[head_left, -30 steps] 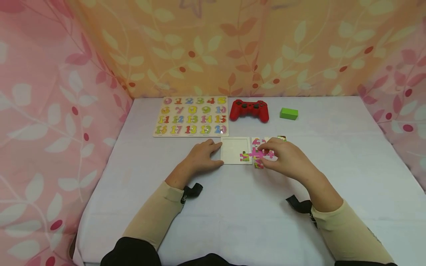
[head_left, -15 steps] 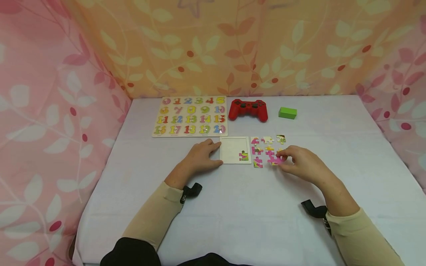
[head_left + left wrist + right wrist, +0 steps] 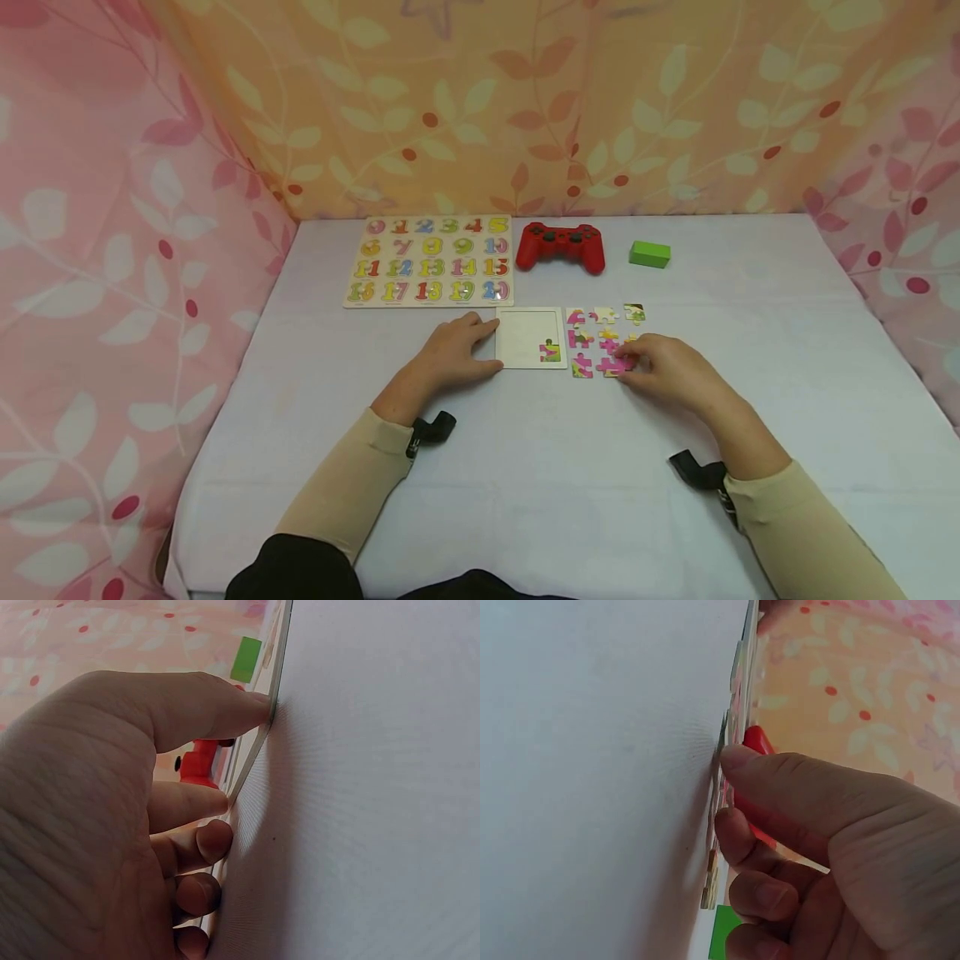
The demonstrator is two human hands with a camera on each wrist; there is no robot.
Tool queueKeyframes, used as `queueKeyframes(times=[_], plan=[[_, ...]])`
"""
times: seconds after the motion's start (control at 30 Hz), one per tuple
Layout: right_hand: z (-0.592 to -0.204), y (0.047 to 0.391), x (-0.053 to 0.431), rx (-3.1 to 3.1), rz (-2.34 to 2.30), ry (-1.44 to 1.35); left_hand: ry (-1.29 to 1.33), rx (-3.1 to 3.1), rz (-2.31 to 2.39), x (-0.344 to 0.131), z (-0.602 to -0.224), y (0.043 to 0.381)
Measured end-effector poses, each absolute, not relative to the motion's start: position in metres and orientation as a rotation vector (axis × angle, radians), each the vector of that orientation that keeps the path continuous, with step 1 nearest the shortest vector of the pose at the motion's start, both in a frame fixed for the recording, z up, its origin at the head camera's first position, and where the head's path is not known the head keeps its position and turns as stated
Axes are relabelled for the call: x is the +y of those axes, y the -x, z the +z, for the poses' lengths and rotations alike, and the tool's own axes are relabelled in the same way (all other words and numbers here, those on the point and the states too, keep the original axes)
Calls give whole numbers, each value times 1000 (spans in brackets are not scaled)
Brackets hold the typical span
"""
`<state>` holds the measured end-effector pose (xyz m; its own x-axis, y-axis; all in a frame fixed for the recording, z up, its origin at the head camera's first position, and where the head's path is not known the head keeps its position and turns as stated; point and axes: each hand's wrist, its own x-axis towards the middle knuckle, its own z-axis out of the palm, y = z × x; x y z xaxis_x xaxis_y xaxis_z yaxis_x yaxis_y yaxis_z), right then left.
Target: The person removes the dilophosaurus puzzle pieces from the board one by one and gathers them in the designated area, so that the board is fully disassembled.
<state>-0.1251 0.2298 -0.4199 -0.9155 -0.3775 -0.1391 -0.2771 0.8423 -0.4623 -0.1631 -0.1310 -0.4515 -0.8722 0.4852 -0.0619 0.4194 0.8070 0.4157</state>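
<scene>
A white square puzzle tray (image 3: 525,333) lies mid-table, with one pink-and-green puzzle piece (image 3: 551,351) in its lower right corner. My left hand (image 3: 450,358) steadies the tray's left side, thumb and index finger spread along the edge; in the left wrist view the thumb (image 3: 217,709) rests at the edge and the other fingers bend beneath. Right of the tray, my right hand (image 3: 667,371) pinches a pink puzzle piece (image 3: 609,367) low over the table among loose pieces. Its thumb (image 3: 772,772) and index finger meet the thin edges of pieces in the right wrist view.
Several loose puzzle pieces (image 3: 579,338) lie in rough rows beside the tray. Behind stand a number board (image 3: 429,262), a red game controller (image 3: 560,246) and a green block (image 3: 649,254). Patterned cloth walls (image 3: 480,108) enclose the table's back and sides.
My right hand has carried the pink piece from beside the tray rightward to the loose pieces, then slightly back left and down. The left hand has stayed at the tray.
</scene>
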Motion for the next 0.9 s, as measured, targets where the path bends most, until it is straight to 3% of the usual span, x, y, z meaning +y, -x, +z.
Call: queueKeyframes(times=[0.37, 0.9], plan=[[-417, 127, 227, 2801, -595, 457, -701, 2817, 603, -130, -448, 162], [-361, 120, 235, 2954, -677, 490, -702, 2815, 599, -130, -449, 162]])
